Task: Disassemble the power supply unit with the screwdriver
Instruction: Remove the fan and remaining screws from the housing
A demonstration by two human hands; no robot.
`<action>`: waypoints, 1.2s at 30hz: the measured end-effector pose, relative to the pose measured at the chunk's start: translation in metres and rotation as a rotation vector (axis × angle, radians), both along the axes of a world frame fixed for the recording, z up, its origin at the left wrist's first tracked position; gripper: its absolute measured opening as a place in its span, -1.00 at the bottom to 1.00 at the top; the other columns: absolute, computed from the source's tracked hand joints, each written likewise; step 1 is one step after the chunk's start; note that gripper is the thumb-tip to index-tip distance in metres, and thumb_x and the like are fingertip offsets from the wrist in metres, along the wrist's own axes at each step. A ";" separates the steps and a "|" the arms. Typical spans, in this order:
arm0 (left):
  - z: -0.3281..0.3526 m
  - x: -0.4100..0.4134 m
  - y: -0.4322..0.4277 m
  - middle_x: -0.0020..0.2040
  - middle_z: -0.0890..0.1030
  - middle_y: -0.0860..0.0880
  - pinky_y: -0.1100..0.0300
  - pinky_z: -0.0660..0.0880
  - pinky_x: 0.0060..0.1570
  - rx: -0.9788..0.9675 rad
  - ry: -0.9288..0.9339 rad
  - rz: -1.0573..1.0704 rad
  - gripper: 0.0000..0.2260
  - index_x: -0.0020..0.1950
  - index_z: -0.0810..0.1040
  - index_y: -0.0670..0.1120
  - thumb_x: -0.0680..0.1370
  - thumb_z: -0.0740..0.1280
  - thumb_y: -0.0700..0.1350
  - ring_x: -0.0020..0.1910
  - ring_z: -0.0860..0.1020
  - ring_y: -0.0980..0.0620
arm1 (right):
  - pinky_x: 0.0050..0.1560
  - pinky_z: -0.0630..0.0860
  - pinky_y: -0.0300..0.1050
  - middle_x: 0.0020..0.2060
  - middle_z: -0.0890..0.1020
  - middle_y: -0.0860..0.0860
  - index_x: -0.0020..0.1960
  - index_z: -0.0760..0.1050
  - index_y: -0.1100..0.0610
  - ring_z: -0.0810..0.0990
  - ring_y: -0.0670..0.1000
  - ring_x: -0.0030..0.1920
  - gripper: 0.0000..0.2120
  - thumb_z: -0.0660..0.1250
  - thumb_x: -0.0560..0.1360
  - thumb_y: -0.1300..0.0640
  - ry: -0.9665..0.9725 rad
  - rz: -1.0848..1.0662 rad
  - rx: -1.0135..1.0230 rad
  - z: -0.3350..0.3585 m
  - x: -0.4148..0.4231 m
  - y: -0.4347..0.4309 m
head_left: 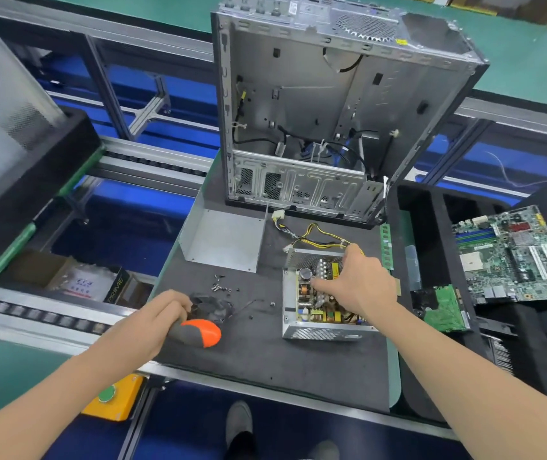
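A person works at a black felt-like mat (pixel 265 356) with two bare hands. The left hand (pixel 160 318) clenches the fat orange-and-grey handle of one screwdriver (pixel 200 332), which lies low over the mat's near-left part; its shaft is hidden.

The right hand (pixel 356 282) reaches down into the single power supply unit (pixel 318 333), a boxy steel shell with perforated walls that sits uncovered on the mat's right half. The fingers curl among the parts on its tan circuit board (pixel 318 310), crowded with coils, capacitors and finned heat sinks. Whether they grip anything cannot be told.

One bundle of yellow-and-black wires (pixel 322 235) loops out from the unit's far side. One bent sheet-metal cover (pixel 225 240), plain and matt grey, stands to the left of the unit. A scatter of small screws (pixel 220 287), too blurred to count, lies between the cover and the left hand, just beyond one black fan (pixel 214 308).

Behind it all, one stripped computer case (pixel 298 94) stands upright, bare metal inside. To the right are one green memory module (pixel 386 247), one hard drive (pixel 443 310) and one green motherboard (pixel 514 257).
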State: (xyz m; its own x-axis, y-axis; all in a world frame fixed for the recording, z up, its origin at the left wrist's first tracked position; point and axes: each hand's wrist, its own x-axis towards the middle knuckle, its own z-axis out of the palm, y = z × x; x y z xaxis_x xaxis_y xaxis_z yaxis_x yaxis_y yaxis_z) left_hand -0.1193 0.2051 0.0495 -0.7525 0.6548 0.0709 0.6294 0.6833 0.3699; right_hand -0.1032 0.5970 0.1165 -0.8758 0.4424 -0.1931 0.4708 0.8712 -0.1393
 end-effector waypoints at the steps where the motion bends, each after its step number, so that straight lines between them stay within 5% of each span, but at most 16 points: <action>1: -0.009 0.002 -0.004 0.21 0.50 0.29 0.20 0.44 0.17 -0.032 0.000 -0.041 -0.81 0.11 0.53 0.17 0.63 0.30 -0.13 0.13 0.50 0.12 | -0.10 0.56 0.01 -0.10 0.61 0.03 0.09 0.32 0.04 0.64 0.19 -0.06 -0.23 0.35 0.24 -0.57 -0.004 -0.003 0.004 0.001 0.000 -0.001; 3: -0.013 0.004 -0.007 0.24 0.44 0.40 0.22 0.44 0.12 -0.025 -0.062 -0.072 -0.75 0.02 0.43 0.30 0.59 0.12 -0.08 0.12 0.47 0.21 | -0.16 0.49 -0.02 -0.10 0.61 0.02 0.09 0.32 0.04 0.63 0.18 -0.07 -0.22 0.35 0.24 -0.58 -0.009 -0.007 0.009 0.002 0.000 -0.002; 6: -0.013 0.008 -0.012 0.27 0.39 0.31 0.40 0.37 0.08 0.009 -0.093 -0.082 -0.52 0.02 0.32 0.20 0.42 0.31 -0.38 0.05 0.39 0.25 | -0.16 0.47 -0.02 -0.08 0.61 0.03 0.10 0.33 0.04 0.63 0.19 -0.05 -0.24 0.37 0.26 -0.55 -0.016 -0.011 0.014 0.003 0.000 -0.003; 10: -0.005 0.010 -0.004 0.17 0.40 0.14 0.34 0.41 0.05 0.068 -0.061 -0.070 -0.42 0.03 0.36 0.04 0.29 0.45 -0.52 -0.04 0.41 0.16 | -0.15 0.50 -0.02 -0.08 0.62 0.03 0.12 0.32 0.05 0.64 0.18 -0.04 -0.25 0.39 0.28 -0.52 -0.023 -0.011 0.007 0.005 0.001 -0.004; 16: 0.044 -0.017 0.024 0.14 0.45 -0.02 0.28 0.44 0.07 0.336 0.240 -0.005 -0.84 -0.01 0.38 -0.05 0.52 0.14 -0.29 -0.01 0.50 0.04 | -0.05 0.60 0.03 -0.08 0.62 0.04 0.13 0.32 0.06 0.64 0.19 -0.03 -0.24 0.37 0.29 -0.53 -0.031 -0.004 -0.002 0.009 0.001 -0.005; 21: 0.080 -0.062 0.074 0.06 0.40 -0.04 0.47 0.33 0.05 0.402 0.406 0.162 -0.68 -0.07 0.46 -0.18 0.38 0.25 -0.57 -0.08 0.42 -0.01 | -0.03 0.61 0.06 -0.08 0.61 0.03 0.12 0.32 0.06 0.64 0.18 -0.04 -0.23 0.36 0.28 -0.55 -0.029 -0.004 -0.017 0.011 0.002 -0.005; 29: 0.055 -0.110 0.132 0.18 0.44 -0.26 0.02 0.38 -0.05 0.240 0.054 0.379 -0.75 0.16 0.44 -0.17 0.61 0.19 -0.47 -0.04 0.41 -0.09 | 0.02 0.62 0.08 -0.04 0.62 0.05 0.15 0.32 0.06 0.64 0.18 0.00 -0.22 0.36 0.28 -0.54 -0.021 -0.006 -0.040 0.010 0.005 -0.004; 36: 0.014 -0.107 0.123 0.20 0.50 -0.26 -0.07 0.46 -0.01 0.139 -0.054 0.360 -0.75 0.19 0.49 -0.23 0.59 0.22 -0.48 0.08 0.55 -0.25 | -0.13 0.55 0.00 -0.10 0.61 0.03 0.15 0.31 0.06 0.65 0.17 -0.04 -0.23 0.37 0.29 -0.53 -0.010 0.003 -0.037 0.007 0.005 0.002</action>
